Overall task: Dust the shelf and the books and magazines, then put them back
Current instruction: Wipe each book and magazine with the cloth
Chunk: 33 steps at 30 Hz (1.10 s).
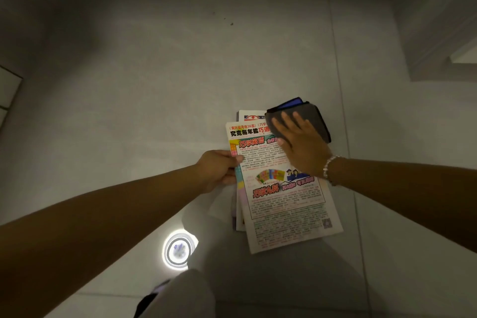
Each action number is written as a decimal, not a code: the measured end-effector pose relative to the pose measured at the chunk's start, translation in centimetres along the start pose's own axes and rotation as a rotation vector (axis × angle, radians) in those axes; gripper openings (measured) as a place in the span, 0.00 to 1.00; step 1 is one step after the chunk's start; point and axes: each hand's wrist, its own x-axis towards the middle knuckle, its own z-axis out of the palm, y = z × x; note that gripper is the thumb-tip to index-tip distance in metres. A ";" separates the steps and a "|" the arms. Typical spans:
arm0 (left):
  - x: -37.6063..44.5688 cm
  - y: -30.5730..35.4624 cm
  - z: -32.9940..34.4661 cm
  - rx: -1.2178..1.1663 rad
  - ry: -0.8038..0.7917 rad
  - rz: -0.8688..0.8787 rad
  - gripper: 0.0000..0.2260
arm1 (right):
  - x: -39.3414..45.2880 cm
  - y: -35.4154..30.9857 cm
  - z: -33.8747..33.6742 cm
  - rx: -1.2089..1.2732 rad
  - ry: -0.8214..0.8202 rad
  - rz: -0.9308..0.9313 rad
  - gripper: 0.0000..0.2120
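Magazines (281, 188) lie stacked on the floor (154, 111) before me, my left hand (219, 170) pinching the top one's left edge while my right hand (299, 147), fingers flat, presses a dark cloth (309, 116) onto its far corner, so dusting seems underway, reshelving undone, no containers visible.

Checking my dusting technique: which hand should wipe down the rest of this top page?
Right hand: it presses the cloth on the page; the left hand grips its edge.
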 end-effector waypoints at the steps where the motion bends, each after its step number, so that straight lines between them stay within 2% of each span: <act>1: 0.0 0.0 0.0 -0.006 -0.006 -0.005 0.10 | -0.7 -0.7 0.5 0.007 0.012 0.021 0.24; 3: -0.2 0.3 -0.1 -0.035 -0.025 -0.016 0.10 | -2.4 -2.7 1.6 0.035 0.005 -0.079 0.26; 6: -0.4 0.6 -0.3 -0.105 -0.075 -0.034 0.11 | -4.5 -5.1 2.8 0.125 -0.104 -0.290 0.31; 10: -0.5 0.5 -0.5 -0.087 -0.096 -0.021 0.12 | -3.5 -2.6 2.1 0.048 -0.146 -0.395 0.31; 13: -0.6 0.6 -0.5 -0.073 -0.106 -0.025 0.13 | -2.9 -0.5 1.5 -0.068 -0.063 -0.277 0.30; 15: -0.6 0.8 -0.5 -0.067 -0.112 -0.028 0.14 | -3.1 -1.4 1.7 -0.067 -0.051 -0.223 0.32; 17: -0.6 0.8 -0.6 -0.087 -0.111 -0.027 0.13 | -3.7 -3.6 2.0 0.002 -0.096 -0.279 0.32; 19: -0.4 0.7 -0.5 -0.121 -0.083 -0.030 0.12 | -4.3 -5.5 2.1 0.056 -0.138 -0.377 0.26; 21: -0.1 0.3 -0.3 -0.091 -0.009 -0.029 0.12 | -5.0 -6.2 2.2 0.084 -0.176 -0.441 0.24; 23: 0.2 0.1 0.0 -0.067 0.066 -0.027 0.13 | -5.1 -5.5 2.1 0.062 -0.200 -0.473 0.24; 26: 0.2 0.3 0.5 -0.060 0.086 -0.045 0.11 | -4.7 -3.0 2.1 -0.011 -0.188 -0.484 0.28; 29: 0.2 0.6 0.7 -0.024 0.079 -0.044 0.10 | -4.3 0.3 2.1 -0.098 -0.123 -0.417 0.29; 33: 0.3 0.7 1.2 -0.042 0.083 -0.032 0.10 | -3.7 1.4 2.4 -0.083 -0.013 -0.215 0.28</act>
